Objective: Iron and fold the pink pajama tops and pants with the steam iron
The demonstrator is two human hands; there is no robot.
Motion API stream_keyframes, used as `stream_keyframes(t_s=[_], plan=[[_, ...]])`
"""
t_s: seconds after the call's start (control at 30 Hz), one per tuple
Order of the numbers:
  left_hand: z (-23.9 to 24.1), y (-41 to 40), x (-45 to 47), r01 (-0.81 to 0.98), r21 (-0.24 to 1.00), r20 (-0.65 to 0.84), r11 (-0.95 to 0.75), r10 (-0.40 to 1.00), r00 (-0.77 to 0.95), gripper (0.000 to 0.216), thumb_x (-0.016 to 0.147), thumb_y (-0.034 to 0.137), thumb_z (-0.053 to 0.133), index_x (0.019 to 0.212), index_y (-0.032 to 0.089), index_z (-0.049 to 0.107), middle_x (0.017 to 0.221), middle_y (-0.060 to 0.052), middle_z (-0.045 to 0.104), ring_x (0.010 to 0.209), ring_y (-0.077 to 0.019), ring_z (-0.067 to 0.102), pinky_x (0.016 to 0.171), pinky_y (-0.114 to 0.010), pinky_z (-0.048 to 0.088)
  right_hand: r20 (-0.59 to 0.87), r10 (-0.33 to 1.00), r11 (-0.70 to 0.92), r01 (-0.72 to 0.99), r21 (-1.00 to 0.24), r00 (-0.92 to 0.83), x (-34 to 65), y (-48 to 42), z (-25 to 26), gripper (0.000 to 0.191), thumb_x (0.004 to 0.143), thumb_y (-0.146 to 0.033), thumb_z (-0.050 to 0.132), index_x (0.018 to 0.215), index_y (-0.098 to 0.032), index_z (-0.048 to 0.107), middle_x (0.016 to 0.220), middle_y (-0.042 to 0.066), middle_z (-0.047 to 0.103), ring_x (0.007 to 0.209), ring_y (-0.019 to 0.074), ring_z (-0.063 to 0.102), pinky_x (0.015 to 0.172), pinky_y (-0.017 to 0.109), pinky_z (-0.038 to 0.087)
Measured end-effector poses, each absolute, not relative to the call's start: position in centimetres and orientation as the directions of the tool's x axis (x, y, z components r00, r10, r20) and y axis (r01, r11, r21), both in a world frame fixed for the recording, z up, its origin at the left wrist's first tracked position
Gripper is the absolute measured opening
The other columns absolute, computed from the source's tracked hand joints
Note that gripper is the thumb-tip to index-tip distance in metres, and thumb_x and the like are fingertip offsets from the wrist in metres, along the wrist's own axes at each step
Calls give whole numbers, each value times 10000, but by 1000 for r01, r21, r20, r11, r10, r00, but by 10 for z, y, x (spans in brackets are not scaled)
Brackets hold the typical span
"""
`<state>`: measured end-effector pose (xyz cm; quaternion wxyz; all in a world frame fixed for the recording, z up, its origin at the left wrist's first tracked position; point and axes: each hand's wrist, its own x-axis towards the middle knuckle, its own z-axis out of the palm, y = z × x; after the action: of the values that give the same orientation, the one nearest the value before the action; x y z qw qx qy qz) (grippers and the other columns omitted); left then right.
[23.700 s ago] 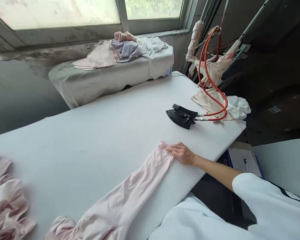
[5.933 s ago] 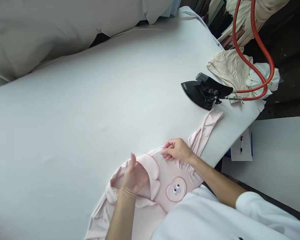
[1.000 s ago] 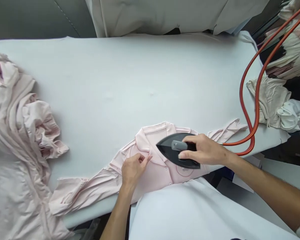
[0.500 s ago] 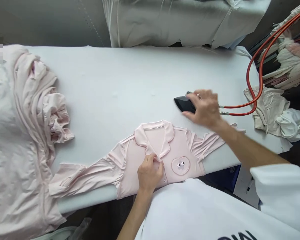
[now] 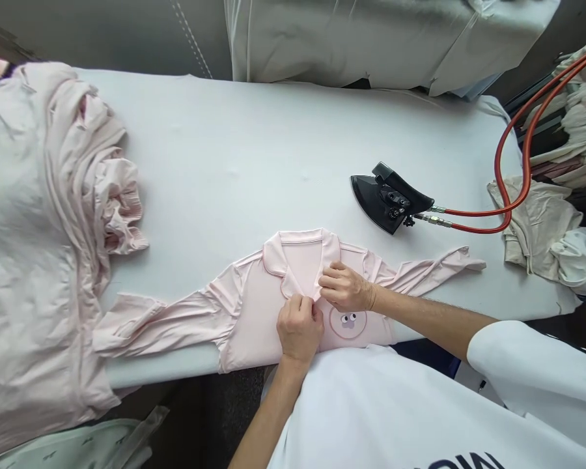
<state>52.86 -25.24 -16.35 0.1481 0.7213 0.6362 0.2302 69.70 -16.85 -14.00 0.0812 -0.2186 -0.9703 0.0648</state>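
A pink pajama shirt [image 5: 261, 312] with a piped collar and a round face patch lies front up along the near edge of the padded white table. Its sleeves stretch out to both sides. My left hand [image 5: 300, 327] is closed on the shirt's front placket, just under the collar opening. Closed on the right collar lapel is my right hand [image 5: 344, 286], which partly covers the patch. What lies between the fingers is mostly hidden. Beyond the right sleeve a black steam iron [image 5: 388, 197] rests on the table, apart from both hands.
Two red hoses [image 5: 501, 189] run from the iron up to the upper right. A heap of pink garments [image 5: 34, 260] covers the table's left end. Folded beige cloth [image 5: 542, 228] lies at the right end. A cloth-covered surface [image 5: 371, 45] stands behind the white table [image 5: 234, 143].
My right hand has let go of the iron and moved down and left to the collar lapel. The iron stays on the table. My left hand remains at the placket.
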Motion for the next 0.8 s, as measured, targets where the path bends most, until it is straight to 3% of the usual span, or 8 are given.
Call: stream_keyframes(t_s=[0.07, 0.13, 0.23, 0.3, 0.43, 0.53, 0.67, 0.8], plan=[[-164, -256, 526, 858, 461, 189, -227, 970, 155, 142, 811, 111, 582, 701, 200, 568, 698, -25, 565, 674, -182, 509, 631, -324, 350, 6, 418, 882, 404, -242, -909, 703, -161, -128, 137, 818, -164, 507, 695, -174, 566, 815, 62, 580, 771, 181, 439, 732, 336, 304], [-165, -260, 521, 843, 454, 229, -288, 952, 202, 92, 853, 142, 582, 781, 185, 619, 732, -32, 588, 684, -183, 507, 628, -332, 344, -16, 520, 825, 508, -248, -854, 718, -136, -108, 114, 832, -236, 526, 809, -180, 622, 973, 91, 625, 897, 215, 492, 818, 364, 347], [-170, -266, 512, 788, 493, 301, -370, 922, 244, 148, 879, 153, 587, 1006, 161, 661, 860, -60, 636, 721, -170, 530, 647, -325, 365, 157, 899, 429, 896, -116, -410, 756, -74, -73, 317, 885, -399, 523, 1087, -183, 637, 1238, 156, 579, 1129, 331, 472, 945, 481, 345], [-174, -267, 508, 764, 493, 328, -417, 902, 281, 231, 877, 140, 594, 1096, 176, 656, 909, -73, 650, 732, -164, 546, 652, -322, 370, 157, 983, 120, 983, -138, -98, 782, -34, -54, 486, 885, -487, 537, 1251, -170, 575, 1311, 191, 545, 1163, 371, 479, 945, 505, 367], [-173, -266, 505, 753, 512, 280, -414, 909, 309, 260, 873, 134, 590, 1116, 210, 639, 874, -62, 647, 726, -170, 566, 640, -326, 385, -315, 948, -70, 931, -358, -51, 819, 2, -36, 586, 945, -567, 429, 1327, -128, 497, 931, 126, 686, 755, 202, 633, 760, 358, 453], [-163, -265, 496, 666, 684, 216, -297, 955, 204, 323, 874, 180, 594, 1195, 199, 573, 966, -93, 639, 825, -192, 607, 712, -335, 482, -497, 867, -214, 925, -314, 32, 822, -9, -27, 547, 936, -638, 384, 1055, -147, 592, 597, 26, 594, 499, 146, 533, 577, 290, 423], [-152, -261, 471, 674, 730, 181, -116, 983, -27, 248, 867, 176, 613, 1112, 189, 579, 930, -78, 623, 794, -173, 609, 702, -294, 516, -493, 864, 20, 986, -164, -99, 785, -61, -11, 469, 870, -674, 480, 845, -209, 535, 570, 23, 575, 522, 185, 548, 524, 280, 350], [-157, -252, 453, 674, 728, 161, -126, 987, 11, 123, 878, 205, 618, 995, 175, 601, 763, -6, 577, 593, -108, 514, 601, -238, 475, -576, 761, 270, 953, -138, -299, 723, -140, -11, 453, 933, -637, 379, 896, -204, 508, 730, 81, 667, 608, 227, 616, 524, 288, 300]])
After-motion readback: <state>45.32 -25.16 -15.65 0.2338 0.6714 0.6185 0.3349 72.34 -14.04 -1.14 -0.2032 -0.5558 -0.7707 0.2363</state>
